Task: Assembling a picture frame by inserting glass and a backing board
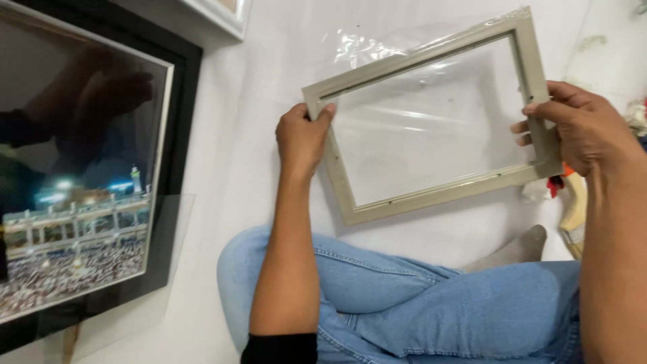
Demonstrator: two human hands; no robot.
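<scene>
— What's lying around here, biggest first?

— A large black-framed picture of a lit building at night at the left, on the white floor sheet. Then the small grey rectangular picture frame, held up above the person's blue-jeaned legs, with clear plastic film loose at its top.

— And the grip?

— The left hand clasps the left rail, the right hand the right rail. It looks light and stiff, though any glazing would be fragile; the rails are best.
</scene>
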